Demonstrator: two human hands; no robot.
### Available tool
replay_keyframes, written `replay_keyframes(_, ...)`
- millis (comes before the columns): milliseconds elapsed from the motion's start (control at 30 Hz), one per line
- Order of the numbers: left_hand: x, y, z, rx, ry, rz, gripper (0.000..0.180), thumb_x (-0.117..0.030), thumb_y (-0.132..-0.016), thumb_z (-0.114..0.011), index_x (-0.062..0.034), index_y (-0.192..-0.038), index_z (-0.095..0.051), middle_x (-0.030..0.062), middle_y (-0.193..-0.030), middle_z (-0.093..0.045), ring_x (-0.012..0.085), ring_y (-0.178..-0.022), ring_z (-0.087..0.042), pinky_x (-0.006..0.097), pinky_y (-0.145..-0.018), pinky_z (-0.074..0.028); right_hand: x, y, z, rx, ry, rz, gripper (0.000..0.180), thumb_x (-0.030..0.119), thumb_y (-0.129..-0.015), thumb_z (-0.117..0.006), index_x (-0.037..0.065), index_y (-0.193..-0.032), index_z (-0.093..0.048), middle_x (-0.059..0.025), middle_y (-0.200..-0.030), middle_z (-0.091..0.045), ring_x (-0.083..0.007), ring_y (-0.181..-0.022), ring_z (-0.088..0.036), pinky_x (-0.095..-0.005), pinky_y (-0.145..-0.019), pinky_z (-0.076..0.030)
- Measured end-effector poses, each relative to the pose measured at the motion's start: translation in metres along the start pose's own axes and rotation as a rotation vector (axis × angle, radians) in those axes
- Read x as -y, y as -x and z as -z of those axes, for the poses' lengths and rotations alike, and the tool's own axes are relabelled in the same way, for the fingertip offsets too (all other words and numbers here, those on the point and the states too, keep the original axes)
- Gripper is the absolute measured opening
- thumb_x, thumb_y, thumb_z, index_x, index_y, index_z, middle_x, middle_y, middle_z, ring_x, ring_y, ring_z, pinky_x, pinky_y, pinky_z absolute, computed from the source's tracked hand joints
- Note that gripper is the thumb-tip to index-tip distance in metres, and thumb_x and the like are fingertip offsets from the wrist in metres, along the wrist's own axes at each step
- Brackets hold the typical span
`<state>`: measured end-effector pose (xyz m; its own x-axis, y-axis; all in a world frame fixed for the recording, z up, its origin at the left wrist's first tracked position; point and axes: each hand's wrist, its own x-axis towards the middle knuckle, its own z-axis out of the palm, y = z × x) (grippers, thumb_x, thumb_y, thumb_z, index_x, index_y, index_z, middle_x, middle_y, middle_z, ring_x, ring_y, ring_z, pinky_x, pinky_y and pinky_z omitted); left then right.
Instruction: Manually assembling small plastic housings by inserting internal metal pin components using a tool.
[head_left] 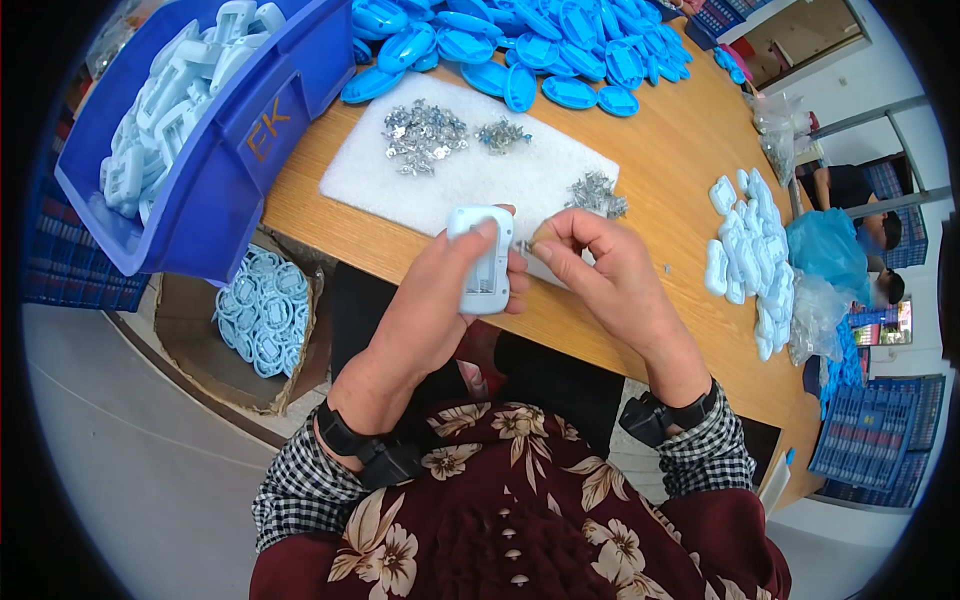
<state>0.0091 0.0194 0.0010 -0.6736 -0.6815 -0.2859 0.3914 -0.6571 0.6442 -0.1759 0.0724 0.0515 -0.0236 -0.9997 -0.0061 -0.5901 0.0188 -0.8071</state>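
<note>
Left grip [432, 283] round pale casing [487, 268] (blue bin [225, 190]: pale parts [180, 95])

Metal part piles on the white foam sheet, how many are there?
3: a large pile at left, a smaller pile in the middle, another pile at the right end. The right hand might hide more.

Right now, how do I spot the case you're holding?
Find the wooden table, then the white foam sheet on it. By the sheet's near edge, the left hand holds a pale-blue case. Unlike the pale pieces piled at right, it alone is in a hand.
</note>
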Motion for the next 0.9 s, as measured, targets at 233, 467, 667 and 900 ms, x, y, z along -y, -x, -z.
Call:
replay_keyframes(233, 0.005, -0.001, 0.002, 0.022, 0.089, 0.125, 0.053, -0.043, -0.109, -0.024, -0.0036, -0.128, -0.053, 0.0132, -0.095, -0.068, 0.0237, -0.083, -0.069, 0.041, -0.074, -0.06, 0.0, -0.013, -0.014, -0.065, 0.062, 0.148, 0.013, 0.014, -0.094, -0.065, 0.001, -0.094, -0.064, -0.0104, -0.08, -0.064, -0.0241, -0.07, -0.061, -0.0359, -0.062, -0.046)
replay_keyframes(467, 0.009, -0.002, 0.003, 0.051, 0.068, 0.13, 0.052, -0.042, -0.109, -0.03, -0.0047, -0.144, -0.041, 0.0113, -0.106, -0.064, 0.0214, -0.087, -0.067, 0.039, -0.076, -0.059, -0.005, -0.009, -0.02, -0.132, 0.521, 0.427, 0.01, 0.011, -0.084, -0.071, 0.007, -0.092, -0.067, -0.0078, -0.081, -0.062, -0.0283, -0.078, -0.059, -0.039, -0.075, -0.044)
replay_keyframes(667, 0.009, -0.002, 0.001, 0.016, 0.078, 0.126, 0.053, -0.043, -0.108, -0.032, -0.0045, -0.146, -0.037, 0.0126, -0.107, -0.063, 0.0209, -0.086, -0.067, 0.038, -0.073, -0.059, 0.007, 0.006, -0.016, -0.084, 0.664, 0.426, 0.02, 0.011, -0.081, -0.071, 0.009, -0.1, -0.069, -0.0051, -0.082, -0.06, -0.0254, -0.081, -0.059, -0.0386, -0.076, -0.042)
replay_keyframes(900, 0.01, -0.002, 0.004, 0.048, 0.014, 0.11, 0.053, -0.042, -0.109, -0.031, -0.0058, -0.147, -0.036, 0.0138, -0.102, -0.064, 0.0214, -0.084, -0.068, 0.037, -0.071, -0.058, -0.001, 0.009, -0.008, -0.051, 0.639, 0.484, 0.039, 0.01, -0.08, -0.069, 0.012, -0.12, -0.067, -0.0045, -0.081, -0.058, -0.0262, -0.08, -0.059, -0.0414, -0.074, -0.043)
